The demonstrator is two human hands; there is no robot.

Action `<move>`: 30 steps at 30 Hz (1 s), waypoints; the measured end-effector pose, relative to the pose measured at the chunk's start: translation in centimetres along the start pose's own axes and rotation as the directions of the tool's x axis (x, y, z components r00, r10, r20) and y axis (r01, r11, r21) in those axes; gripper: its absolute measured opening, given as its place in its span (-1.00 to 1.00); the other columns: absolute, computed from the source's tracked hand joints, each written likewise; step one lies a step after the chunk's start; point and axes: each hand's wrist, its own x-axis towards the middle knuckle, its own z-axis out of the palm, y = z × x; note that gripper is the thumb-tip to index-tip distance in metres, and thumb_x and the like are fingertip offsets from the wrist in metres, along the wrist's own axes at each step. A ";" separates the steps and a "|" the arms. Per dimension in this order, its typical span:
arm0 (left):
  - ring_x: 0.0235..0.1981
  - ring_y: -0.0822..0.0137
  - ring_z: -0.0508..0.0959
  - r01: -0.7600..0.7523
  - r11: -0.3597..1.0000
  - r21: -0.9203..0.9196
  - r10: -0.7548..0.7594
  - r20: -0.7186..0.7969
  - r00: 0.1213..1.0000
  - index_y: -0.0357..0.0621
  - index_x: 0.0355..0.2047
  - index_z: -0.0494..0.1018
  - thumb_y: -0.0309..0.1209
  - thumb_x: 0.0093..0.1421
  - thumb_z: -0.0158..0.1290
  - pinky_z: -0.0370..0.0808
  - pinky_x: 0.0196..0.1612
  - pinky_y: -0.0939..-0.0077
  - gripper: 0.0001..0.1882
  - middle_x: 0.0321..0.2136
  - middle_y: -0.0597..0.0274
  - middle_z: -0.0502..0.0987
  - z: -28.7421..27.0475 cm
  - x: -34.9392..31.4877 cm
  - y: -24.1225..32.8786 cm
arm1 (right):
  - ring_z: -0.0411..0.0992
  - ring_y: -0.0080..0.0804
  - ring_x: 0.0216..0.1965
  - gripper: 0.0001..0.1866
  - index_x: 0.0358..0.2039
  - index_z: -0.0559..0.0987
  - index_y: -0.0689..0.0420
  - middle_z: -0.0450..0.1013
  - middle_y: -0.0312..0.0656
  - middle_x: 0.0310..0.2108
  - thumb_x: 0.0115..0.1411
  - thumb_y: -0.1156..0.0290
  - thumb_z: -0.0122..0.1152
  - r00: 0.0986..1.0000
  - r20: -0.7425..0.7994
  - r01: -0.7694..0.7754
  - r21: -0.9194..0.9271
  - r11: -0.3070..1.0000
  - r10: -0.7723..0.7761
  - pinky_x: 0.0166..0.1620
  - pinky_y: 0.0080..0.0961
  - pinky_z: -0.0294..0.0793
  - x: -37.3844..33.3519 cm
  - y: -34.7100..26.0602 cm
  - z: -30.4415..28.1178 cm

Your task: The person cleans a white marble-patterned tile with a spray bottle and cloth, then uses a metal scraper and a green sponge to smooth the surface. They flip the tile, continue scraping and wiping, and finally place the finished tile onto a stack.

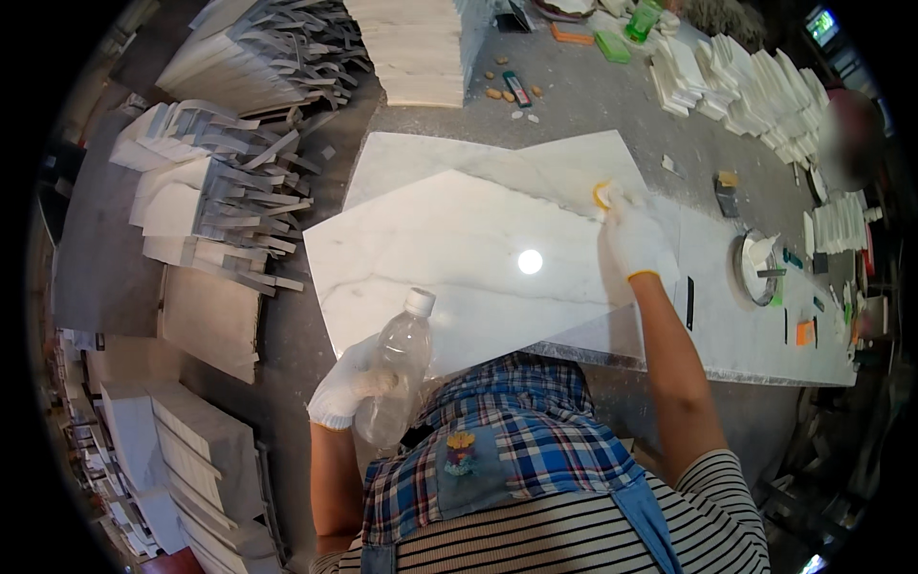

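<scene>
My left hand (349,387), in a white knit glove, is wrapped round a clear plastic bottle (400,359) with a white cap. The bottle stands tilted at the near left edge of a white, grey-veined marble slab (430,249). Over the slab's right part, my right hand (636,234), in a white glove with a yellow cuff edge, presses a small white wad with a yellow edge (601,195) to the surface. Its fingers partly hide the wad, whose kind I cannot make out. Another veined slab (411,158) lies beneath, sticking out at the far side.
Stacked tiles with grey strips (182,196) stand at the left, more tile stacks (421,57) at the back. A round bowl of white paste (755,268) sits at the right, near a black strip (689,303). Tile rows (741,91) and another person (851,143) are far right.
</scene>
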 end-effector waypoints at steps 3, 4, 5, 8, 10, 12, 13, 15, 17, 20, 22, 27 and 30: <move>0.04 0.33 0.56 -0.049 0.999 -0.020 0.049 0.014 0.999 -0.39 0.37 0.34 -0.09 -0.02 0.46 0.53 0.10 0.43 0.03 0.09 0.15 0.57 -1.0 0.1 -1.4 | 0.58 0.00 -0.07 -0.63 0.12 0.61 -0.01 0.59 0.02 0.00 0.36 0.37 0.02 0.951 0.309 -0.052 0.165 0.985 -0.001 -0.04 -0.01 0.56 -2.5 -8.6 1.1; 0.04 0.33 0.56 -0.045 0.998 -0.034 0.046 0.037 0.998 -0.39 0.36 0.34 -0.10 -0.01 0.46 0.53 0.10 0.43 0.01 0.09 0.16 0.57 -0.7 0.1 -1.1 | 0.57 -0.04 -0.06 -0.62 0.12 0.61 -0.03 0.59 -0.02 0.01 0.34 0.37 0.04 0.942 0.289 0.097 0.245 0.965 -0.168 -0.02 -0.03 0.55 -4.6 -12.8 1.3; 0.04 0.34 0.56 -0.042 0.998 -0.047 0.045 0.057 0.997 -0.39 0.36 0.35 -0.10 0.00 0.45 0.52 0.11 0.43 -0.01 0.08 0.17 0.57 -0.1 0.1 -0.5 | 0.57 -0.08 -0.05 -0.62 0.12 0.62 -0.04 0.58 -0.05 0.03 0.32 0.37 0.06 0.907 0.246 0.257 0.321 0.912 -0.342 -0.01 -0.05 0.54 -6.7 -16.6 1.1; 0.04 0.35 0.55 -0.002 1.000 0.007 0.001 0.078 0.997 -0.39 0.34 0.36 -0.13 0.01 0.45 0.51 0.13 0.44 -0.03 0.08 0.20 0.57 0.0 -0.5 0.3 | 0.57 -0.22 0.00 -0.61 0.09 0.66 -0.09 0.58 -0.17 0.10 0.27 0.36 0.11 0.785 0.174 0.443 0.513 0.735 -0.595 0.04 -0.10 0.53 -8.6 -20.9 -1.2; 0.04 0.35 0.55 0.013 0.999 0.030 -0.015 0.070 0.997 -0.39 0.34 0.36 -0.13 0.01 0.45 0.50 0.14 0.44 -0.04 0.07 0.20 0.57 0.3 -1.1 0.4 | 0.59 -0.21 0.00 -0.64 0.07 0.69 -0.08 0.58 -0.14 0.10 0.31 0.35 0.09 0.813 0.004 0.503 0.500 0.705 -0.583 0.06 -0.13 0.54 -5.0 -16.9 2.3; 0.05 0.34 0.54 -0.001 1.000 0.009 0.000 0.043 0.999 -0.40 0.34 0.36 -0.14 0.02 0.45 0.49 0.15 0.44 -0.04 0.07 0.20 0.57 1.1 -2.2 0.7 | 0.60 -0.09 -0.08 -0.68 0.04 0.69 -0.06 0.63 -0.06 -0.03 0.41 0.29 0.02 0.966 0.190 0.061 0.496 0.866 -0.177 0.00 -0.12 0.56 0.0 -11.8 2.5; 0.08 0.31 0.54 0.013 1.000 0.010 -0.014 0.070 0.997 -0.42 0.35 0.34 -0.13 0.02 0.46 0.49 0.17 0.42 -0.02 0.10 0.17 0.56 -0.1 -2.4 -0.8 | 0.61 -0.02 -0.14 -0.68 0.02 0.68 -0.03 0.65 -0.01 -0.12 0.46 0.25 -0.01 0.970 0.239 -0.023 0.286 0.958 -0.048 -0.04 -0.11 0.57 2.3 -9.2 1.9; 0.05 0.31 0.57 0.032 0.999 0.010 -0.033 0.017 0.999 -0.41 0.32 0.37 -0.04 -0.06 0.47 0.51 0.14 0.45 0.03 0.06 0.15 0.59 0.9 -2.4 0.0 | 0.60 0.02 -0.15 -0.67 -0.04 0.68 0.00 0.65 0.02 -0.19 0.48 0.18 -0.02 0.949 0.245 -0.228 0.097 0.969 0.199 -0.08 -0.05 0.56 6.1 -4.4 6.1; 0.03 0.29 0.59 0.046 0.999 -0.018 -0.047 -0.029 0.998 -0.42 0.30 0.38 0.01 -0.10 0.48 0.52 0.12 0.45 0.06 0.04 0.15 0.60 1.2 -2.6 -0.2 | 0.60 0.00 -0.17 -0.65 -0.05 0.67 0.05 0.64 0.02 -0.21 0.49 0.13 -0.02 0.977 0.182 -0.167 0.334 0.928 0.110 -0.08 -0.06 0.56 4.7 -10.7 6.2; 0.06 0.31 0.53 0.038 0.999 -0.039 -0.037 0.043 0.998 -0.43 0.36 0.32 -0.09 0.00 0.46 0.50 0.14 0.42 0.03 0.09 0.15 0.55 0.8 -1.8 -0.6 | 0.62 -0.07 -0.18 -0.64 -0.01 0.66 0.02 0.65 -0.05 -0.18 0.47 0.10 0.00 0.925 0.223 0.198 0.410 0.890 -0.308 -0.06 -0.08 0.59 0.8 -22.7 4.8; 0.00 0.32 0.56 0.060 0.998 -0.028 -0.058 0.052 0.997 -0.43 0.38 0.30 -0.09 -0.04 0.47 0.54 0.04 0.45 0.07 0.07 0.14 0.57 1.2 -1.2 0.1 | 0.62 -0.06 -0.16 -0.70 0.02 0.64 -0.06 0.64 -0.10 -0.15 0.40 0.18 0.05 0.854 0.046 0.427 0.507 0.748 -0.519 -0.05 -0.09 0.59 -1.1 -26.2 4.9; 0.01 0.31 0.57 0.067 0.996 -0.065 -0.068 -0.009 0.998 -0.45 0.39 0.29 -0.10 -0.10 0.44 0.55 0.00 0.45 0.11 0.10 0.11 0.56 1.4 -1.4 -0.9 | 0.60 0.00 -0.14 -0.72 -0.02 0.64 -0.03 0.63 -0.05 -0.15 0.31 0.34 0.07 0.957 0.149 0.136 0.520 0.843 -0.247 -0.05 0.01 0.56 3.2 -19.9 4.0; 0.09 0.27 0.56 0.075 0.997 -0.003 -0.075 -0.027 0.997 -0.48 0.41 0.25 -0.04 -0.10 0.42 0.52 0.10 0.43 0.15 0.13 0.07 0.55 1.7 -1.4 -0.5 | 0.63 -0.01 -0.21 -0.71 0.03 0.61 0.02 0.63 -0.03 -0.26 0.38 0.29 0.04 0.986 0.126 -0.127 0.161 0.979 0.107 -0.13 0.04 0.58 8.7 -5.4 5.7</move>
